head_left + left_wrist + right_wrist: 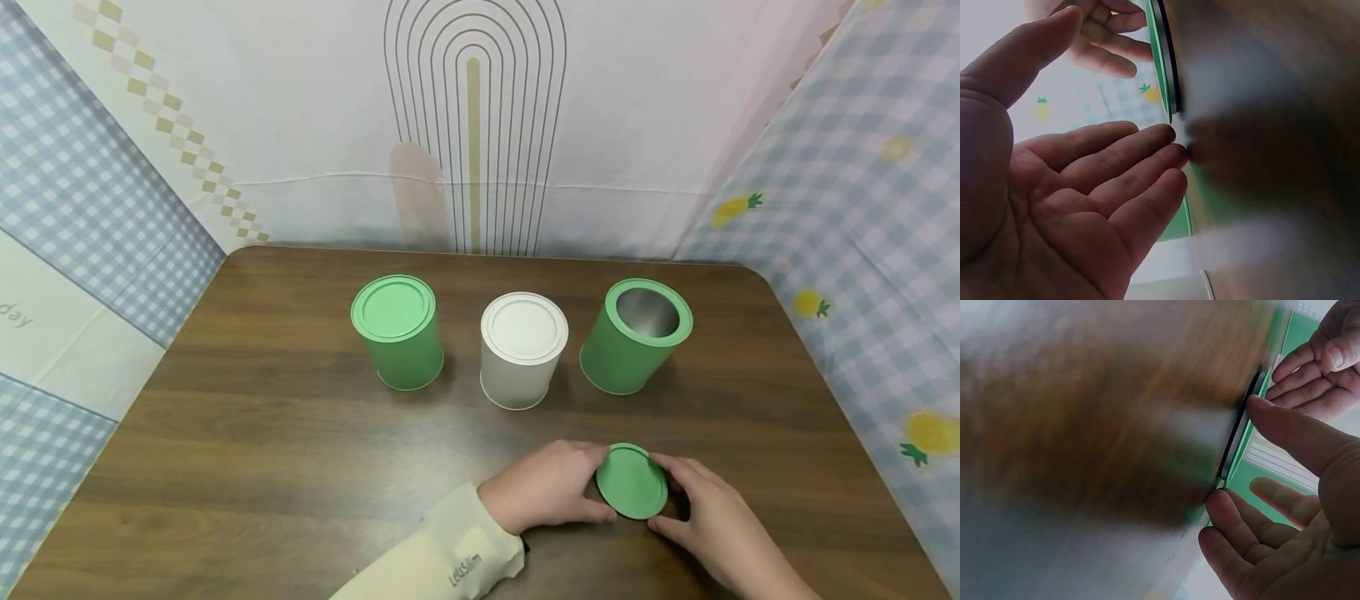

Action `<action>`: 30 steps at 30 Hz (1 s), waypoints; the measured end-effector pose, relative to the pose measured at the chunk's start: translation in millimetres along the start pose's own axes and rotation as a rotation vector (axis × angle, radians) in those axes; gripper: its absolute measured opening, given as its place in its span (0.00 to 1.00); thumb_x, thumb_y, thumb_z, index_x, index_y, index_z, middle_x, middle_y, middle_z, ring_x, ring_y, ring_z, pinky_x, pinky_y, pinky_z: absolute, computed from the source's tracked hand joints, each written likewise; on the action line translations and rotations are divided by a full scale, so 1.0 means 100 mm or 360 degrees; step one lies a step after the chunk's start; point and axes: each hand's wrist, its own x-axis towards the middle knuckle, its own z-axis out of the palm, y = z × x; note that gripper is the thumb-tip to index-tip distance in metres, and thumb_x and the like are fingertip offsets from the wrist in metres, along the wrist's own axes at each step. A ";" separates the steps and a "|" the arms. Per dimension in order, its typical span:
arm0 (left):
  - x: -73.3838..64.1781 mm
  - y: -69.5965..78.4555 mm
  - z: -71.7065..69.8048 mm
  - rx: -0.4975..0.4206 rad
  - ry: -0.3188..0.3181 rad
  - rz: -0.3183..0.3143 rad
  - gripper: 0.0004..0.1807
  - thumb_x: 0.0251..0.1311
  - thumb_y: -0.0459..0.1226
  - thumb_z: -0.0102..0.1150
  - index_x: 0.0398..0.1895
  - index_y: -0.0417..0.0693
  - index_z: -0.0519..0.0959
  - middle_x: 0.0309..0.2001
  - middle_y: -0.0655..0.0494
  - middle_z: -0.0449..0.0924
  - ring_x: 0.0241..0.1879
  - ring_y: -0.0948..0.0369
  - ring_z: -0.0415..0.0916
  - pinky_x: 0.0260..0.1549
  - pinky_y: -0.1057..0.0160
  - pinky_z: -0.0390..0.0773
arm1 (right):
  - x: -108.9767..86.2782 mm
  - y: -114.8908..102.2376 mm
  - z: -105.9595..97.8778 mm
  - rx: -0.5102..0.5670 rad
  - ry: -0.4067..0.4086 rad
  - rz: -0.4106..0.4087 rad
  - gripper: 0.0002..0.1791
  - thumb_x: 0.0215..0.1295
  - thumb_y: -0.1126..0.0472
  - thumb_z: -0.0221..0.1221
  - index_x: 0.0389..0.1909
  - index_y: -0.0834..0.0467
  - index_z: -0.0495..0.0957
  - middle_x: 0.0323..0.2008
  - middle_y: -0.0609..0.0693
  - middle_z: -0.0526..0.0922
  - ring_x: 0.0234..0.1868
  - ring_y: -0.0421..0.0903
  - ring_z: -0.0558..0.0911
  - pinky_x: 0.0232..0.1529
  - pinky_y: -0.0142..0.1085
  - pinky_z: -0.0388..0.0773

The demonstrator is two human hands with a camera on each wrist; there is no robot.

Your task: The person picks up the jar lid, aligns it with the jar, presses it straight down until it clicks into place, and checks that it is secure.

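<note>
Both hands — left (543, 487), right (708, 508) — pinch the green lid (632, 481) by its rim with loosely bent fingers, low over the table (262, 433). So light a hold could let it slip — toward the open can (636, 335).

The cream fabric sleeve cuff (457, 560) bears small dark lettering, seemingly "Let'sSlim"; the pale cloth panel (22, 321) at left shows "day".
</note>
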 end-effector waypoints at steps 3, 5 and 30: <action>0.01 0.01 0.01 0.0008 0.0000 -0.0001 0.23 0.53 0.52 0.75 0.46 0.53 0.79 0.41 0.69 0.81 0.38 0.75 0.75 0.40 0.79 0.73 | 0.01 0.00 0.00 -0.0005 0.0011 -0.0017 0.41 0.42 0.60 0.80 0.61 0.61 0.76 0.50 0.50 0.82 0.48 0.50 0.81 0.46 0.50 0.81; 0.01 0.01 0.01 0.0006 0.0009 -0.0004 0.23 0.52 0.51 0.75 0.46 0.53 0.79 0.40 0.69 0.81 0.37 0.75 0.74 0.39 0.79 0.72 | 0.01 0.00 0.00 -0.0017 0.0017 -0.0022 0.41 0.42 0.60 0.80 0.61 0.61 0.76 0.50 0.50 0.82 0.48 0.49 0.81 0.46 0.49 0.81; 0.06 0.02 0.03 0.0032 0.0003 -0.0117 0.23 0.52 0.52 0.74 0.47 0.53 0.80 0.39 0.67 0.81 0.37 0.71 0.76 0.38 0.75 0.74 | 0.01 -0.03 0.00 -0.0060 0.0055 -0.0025 0.40 0.45 0.59 0.79 0.62 0.59 0.76 0.51 0.50 0.82 0.45 0.46 0.82 0.42 0.46 0.82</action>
